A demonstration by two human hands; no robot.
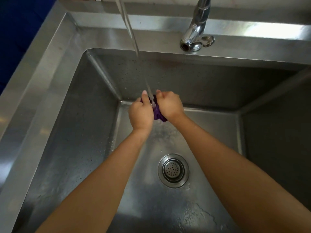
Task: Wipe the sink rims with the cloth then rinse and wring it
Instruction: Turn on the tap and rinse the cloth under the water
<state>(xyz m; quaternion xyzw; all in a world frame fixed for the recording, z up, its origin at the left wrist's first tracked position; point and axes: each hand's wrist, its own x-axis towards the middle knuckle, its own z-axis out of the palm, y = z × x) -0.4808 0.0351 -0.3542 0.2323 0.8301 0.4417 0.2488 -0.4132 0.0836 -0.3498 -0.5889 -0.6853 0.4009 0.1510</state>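
A small purple cloth is bunched between both hands, low inside the steel sink basin. My left hand grips its left side and my right hand grips its right side; most of the cloth is hidden by the fingers. A stream of water falls from above the frame and lands on the cloth between my hands. The sink rim runs along the left and back of the basin.
A chrome tap base stands on the back rim to the right. The round strainer drain sits in the wet basin floor below my forearms. A divider wall borders the basin on the right. Something dark blue lies beyond the left rim.
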